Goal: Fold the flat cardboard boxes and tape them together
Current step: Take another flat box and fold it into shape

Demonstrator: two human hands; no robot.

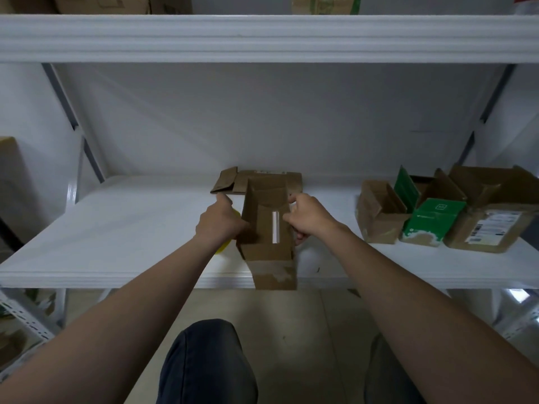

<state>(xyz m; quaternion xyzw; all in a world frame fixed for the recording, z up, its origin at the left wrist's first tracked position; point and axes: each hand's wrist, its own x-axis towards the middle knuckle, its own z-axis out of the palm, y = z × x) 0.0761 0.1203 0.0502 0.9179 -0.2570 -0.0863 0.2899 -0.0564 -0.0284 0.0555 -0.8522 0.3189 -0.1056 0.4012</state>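
Observation:
A small brown cardboard box (267,228) stands open-topped at the front of the white shelf (131,228), one flap hanging over the edge with old tape on it. My left hand (221,221) grips its left wall, the index finger pointing away. My right hand (309,218) pinches the right wall. A strip of light shows through the box's floor seam. Behind it a flat cardboard box (256,182) lies against the back wall. A yellow object (224,246), perhaps a tape roll, peeks out under my left hand.
Three opened boxes sit at the shelf's right: a brown one (379,217), a green and white one (431,220) and a labelled brown one (490,220). An upper shelf beam (262,39) runs overhead. My knees (210,363) are below the shelf edge.

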